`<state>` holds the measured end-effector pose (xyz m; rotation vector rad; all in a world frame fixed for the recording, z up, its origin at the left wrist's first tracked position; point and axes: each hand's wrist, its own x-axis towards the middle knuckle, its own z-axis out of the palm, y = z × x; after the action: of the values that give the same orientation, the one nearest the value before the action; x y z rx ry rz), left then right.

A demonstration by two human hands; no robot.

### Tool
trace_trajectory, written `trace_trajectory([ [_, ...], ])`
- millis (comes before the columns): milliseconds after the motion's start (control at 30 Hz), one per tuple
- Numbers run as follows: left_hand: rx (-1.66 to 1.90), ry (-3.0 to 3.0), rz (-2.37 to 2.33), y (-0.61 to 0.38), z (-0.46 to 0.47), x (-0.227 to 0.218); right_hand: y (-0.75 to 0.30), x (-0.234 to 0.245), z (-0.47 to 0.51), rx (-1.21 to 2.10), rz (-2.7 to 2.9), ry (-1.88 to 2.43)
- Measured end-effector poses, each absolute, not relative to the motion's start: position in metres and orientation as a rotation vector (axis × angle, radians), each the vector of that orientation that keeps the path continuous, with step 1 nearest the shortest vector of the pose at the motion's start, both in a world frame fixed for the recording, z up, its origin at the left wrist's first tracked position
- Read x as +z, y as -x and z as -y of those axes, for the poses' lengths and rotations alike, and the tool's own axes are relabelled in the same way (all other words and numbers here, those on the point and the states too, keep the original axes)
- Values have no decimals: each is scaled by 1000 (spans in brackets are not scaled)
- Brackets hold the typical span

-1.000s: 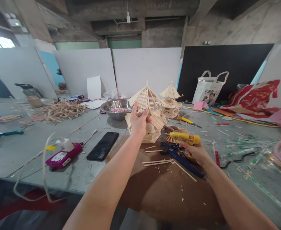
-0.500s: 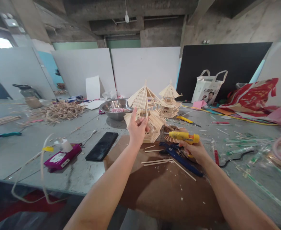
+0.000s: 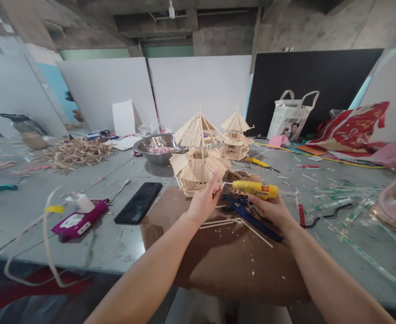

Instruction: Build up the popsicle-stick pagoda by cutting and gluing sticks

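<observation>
A pagoda built of thin wooden sticks [image 3: 198, 155] stands at the far end of a brown board [image 3: 225, 265]. My left hand [image 3: 204, 202] reaches up to its lower right eave, fingers closed against the model. Just to the right, my right hand [image 3: 274, 209] grips a yellow glue gun [image 3: 255, 189] whose nozzle points left at the pagoda's lower corner. Loose sticks [image 3: 218, 222] lie on the board under both hands.
A smaller stick pagoda [image 3: 235, 135] and a steel bowl [image 3: 152, 148] stand behind. A blue-handled tool [image 3: 248, 216], a black phone [image 3: 138, 202], a pink device [image 3: 79, 219], a stick pile [image 3: 76, 153] and a tote bag [image 3: 292, 114] lie around. Scraps litter the right.
My left hand has dropped from the pagoda's middle roof to its lower right eave. The glue gun has stayed close to the model, and the view has tilted down slightly.
</observation>
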<state>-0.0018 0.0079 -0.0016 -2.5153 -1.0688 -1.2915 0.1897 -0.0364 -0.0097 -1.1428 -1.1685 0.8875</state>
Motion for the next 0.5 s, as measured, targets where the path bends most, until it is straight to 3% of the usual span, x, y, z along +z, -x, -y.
trace_trajectory([
  [500,-1364,2585,1125,0,-5,-1,-188,-17,35,803,1257,1110],
])
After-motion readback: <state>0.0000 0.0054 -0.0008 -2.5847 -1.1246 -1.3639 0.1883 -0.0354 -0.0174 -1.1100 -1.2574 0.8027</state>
